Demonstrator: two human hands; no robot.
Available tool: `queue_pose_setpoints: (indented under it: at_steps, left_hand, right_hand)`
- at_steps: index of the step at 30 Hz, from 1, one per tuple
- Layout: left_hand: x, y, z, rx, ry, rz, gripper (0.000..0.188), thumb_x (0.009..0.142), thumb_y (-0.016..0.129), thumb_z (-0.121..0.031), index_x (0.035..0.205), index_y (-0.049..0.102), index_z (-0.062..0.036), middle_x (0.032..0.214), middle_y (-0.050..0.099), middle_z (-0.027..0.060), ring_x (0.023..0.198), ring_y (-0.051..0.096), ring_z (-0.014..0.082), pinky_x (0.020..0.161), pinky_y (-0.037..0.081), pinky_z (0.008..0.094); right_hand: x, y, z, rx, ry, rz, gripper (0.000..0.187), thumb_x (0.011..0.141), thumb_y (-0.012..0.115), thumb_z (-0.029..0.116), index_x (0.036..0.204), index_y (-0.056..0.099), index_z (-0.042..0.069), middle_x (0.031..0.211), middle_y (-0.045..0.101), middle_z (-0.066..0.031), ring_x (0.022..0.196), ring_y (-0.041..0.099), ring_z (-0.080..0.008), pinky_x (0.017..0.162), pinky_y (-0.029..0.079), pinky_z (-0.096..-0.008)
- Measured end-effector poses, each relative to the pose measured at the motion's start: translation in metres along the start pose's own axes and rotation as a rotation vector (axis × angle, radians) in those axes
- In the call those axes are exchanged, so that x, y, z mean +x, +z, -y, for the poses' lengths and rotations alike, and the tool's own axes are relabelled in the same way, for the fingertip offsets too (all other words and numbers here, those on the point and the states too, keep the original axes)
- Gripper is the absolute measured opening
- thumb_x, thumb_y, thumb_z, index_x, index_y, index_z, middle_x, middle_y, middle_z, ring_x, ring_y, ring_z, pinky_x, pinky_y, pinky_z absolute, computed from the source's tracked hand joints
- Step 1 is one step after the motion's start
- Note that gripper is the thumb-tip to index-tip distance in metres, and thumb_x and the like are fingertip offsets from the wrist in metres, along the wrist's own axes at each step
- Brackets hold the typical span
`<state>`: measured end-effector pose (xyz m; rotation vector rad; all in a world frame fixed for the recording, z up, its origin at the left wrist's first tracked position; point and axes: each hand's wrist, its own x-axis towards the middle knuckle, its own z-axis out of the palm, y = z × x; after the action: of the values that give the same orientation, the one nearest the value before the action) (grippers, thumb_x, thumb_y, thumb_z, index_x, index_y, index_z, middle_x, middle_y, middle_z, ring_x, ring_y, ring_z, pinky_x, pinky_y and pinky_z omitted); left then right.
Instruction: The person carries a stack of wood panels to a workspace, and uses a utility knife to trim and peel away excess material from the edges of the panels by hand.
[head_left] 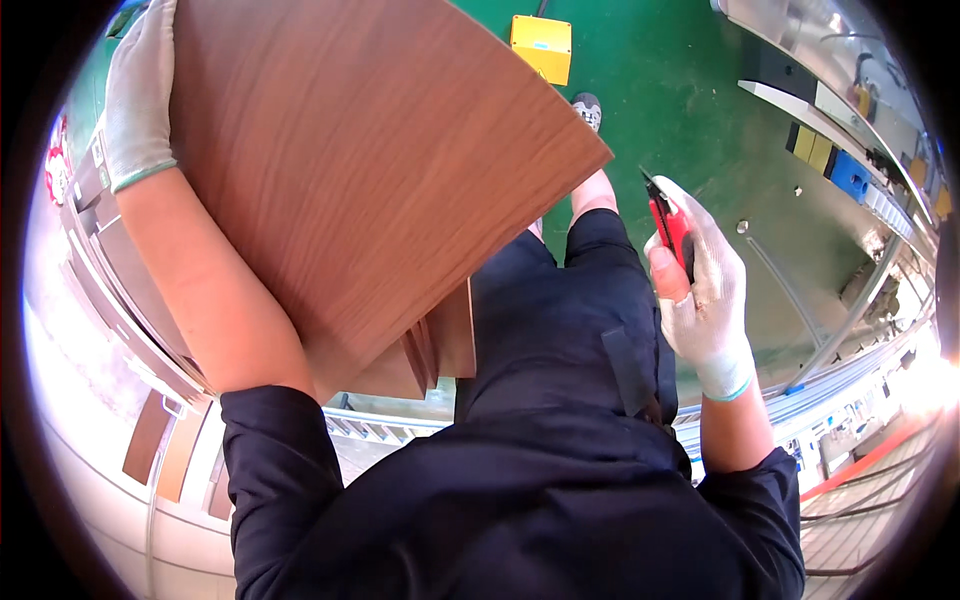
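Observation:
A large brown wood-grain panel takes up the upper left, tilted, with one corner pointing right over my legs. My left hand, in a white glove, grips the panel's left edge; its fingertips are cut off or hidden at the top. My left forearm lies along the panel's near left side. On the right, my right hand, also gloved but with the thumb bare, is closed around a red and black utility knife. The knife's tip points up and left, apart from the panel's corner.
More brown panels stand below the large one, and stacked boards lie at the left. A yellow box with a cable sits on the green floor. Metal machinery lines the right, with a rail near it.

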<state>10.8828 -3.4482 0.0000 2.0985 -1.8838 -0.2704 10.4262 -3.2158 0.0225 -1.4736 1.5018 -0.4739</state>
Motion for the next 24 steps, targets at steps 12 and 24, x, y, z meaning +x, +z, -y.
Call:
queue_pose_setpoints:
  at_steps: [12,24]
  left_hand:
    - [0.002,0.003,0.0,-0.03,0.01,0.023,0.059,0.108,0.046,-0.046,0.143,0.059,0.0003,0.143,0.063,0.0166,0.134,0.058,0.0288,0.113,0.04,0.0339]
    - [0.001,0.004,-0.002,-0.042,0.017,0.037,0.058,0.108,0.045,-0.045,0.142,0.059,-0.0001,0.143,0.063,0.016,0.133,0.058,0.0284,0.112,0.04,0.0336]
  right_hand:
    - [0.0,0.008,-0.003,-0.178,-0.089,-0.092,0.037,0.098,0.071,0.026,0.127,0.065,0.003,0.106,0.072,-0.0177,0.087,0.072,-0.0365,0.077,0.057,-0.0354]
    - [-0.002,0.012,-0.001,-0.255,-0.074,-0.111,0.044,0.097,0.072,0.036,0.123,0.068,0.0,0.105,0.074,-0.0181,0.088,0.074,-0.0338,0.081,0.057,-0.0348]
